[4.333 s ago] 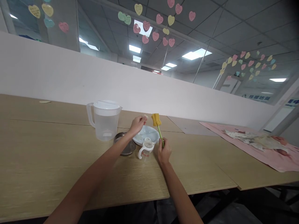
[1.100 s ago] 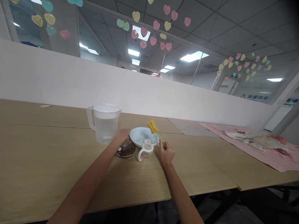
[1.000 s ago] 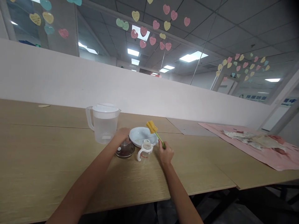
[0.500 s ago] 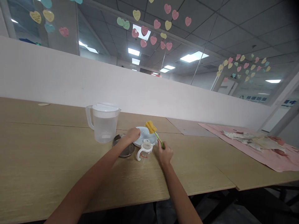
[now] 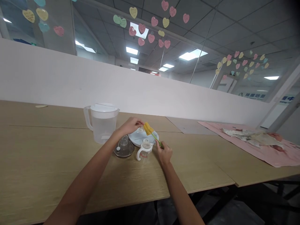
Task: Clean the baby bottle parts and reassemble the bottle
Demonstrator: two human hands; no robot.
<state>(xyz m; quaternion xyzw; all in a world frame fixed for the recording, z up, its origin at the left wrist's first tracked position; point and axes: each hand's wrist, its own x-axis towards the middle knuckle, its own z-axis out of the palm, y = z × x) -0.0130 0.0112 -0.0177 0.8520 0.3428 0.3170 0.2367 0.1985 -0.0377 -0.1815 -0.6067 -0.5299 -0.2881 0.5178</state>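
My right hand [image 5: 165,153] is closed on the green handle of a brush with a yellow sponge head [image 5: 148,128], tilted up to the left. Over the left part of a white plate [image 5: 152,139] is my left hand [image 5: 133,125], its fingers pinched together close to the sponge; a small clear piece [image 5: 141,128] shows just under the fingertips. In front of the plate stands a clear bottle with white handles [image 5: 145,150], its top open. To the left, a grey metal bowl [image 5: 124,152] holds a clear dome-shaped cover and a small white part.
A clear pitcher with a white lid [image 5: 104,123] stands behind the bowl, to the left. A pink cloth [image 5: 264,153] with crumpled white fabric lies at the far right of the wooden table [image 5: 70,162]. Behind the table runs a white wall [image 5: 140,90].
My left hand has moved from the bowl's edge up over the plate, near the sponge. The clear cover in the bowl now shows. My right hand keeps the brush almost in place.
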